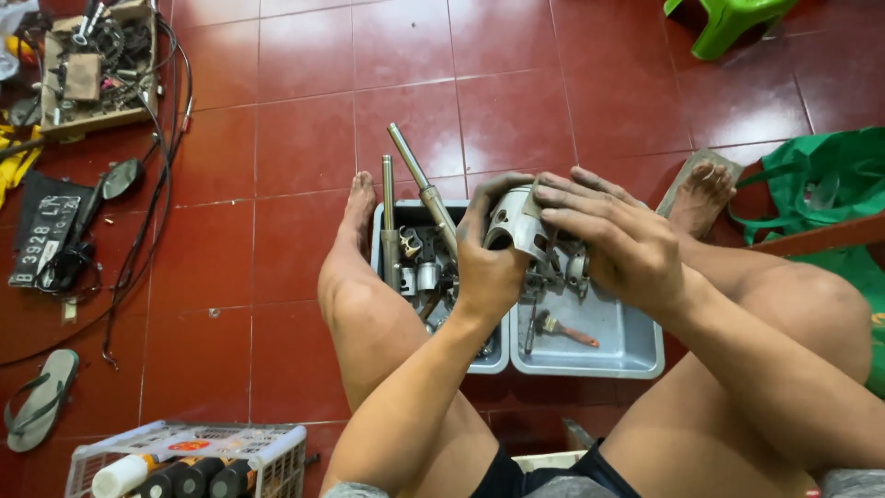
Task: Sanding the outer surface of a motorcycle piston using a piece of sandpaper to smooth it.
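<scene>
A grey metal engine part (518,224) is held above two grey trays (627,346) on the red tiled floor (295,148). The left hand (489,263) grips it from below; the right hand (608,235) presses a small pad onto its top. Metal shafts (419,184) and small parts crowd the left tray; a brush (564,330) lies in the right one. A green stool (728,18) stands well apart.

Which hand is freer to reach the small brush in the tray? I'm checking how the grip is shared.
Probably the right hand: it only lies over the grey metal part, while the left hand grips it from below. The brush lies in the grey tray under the right hand.
</scene>
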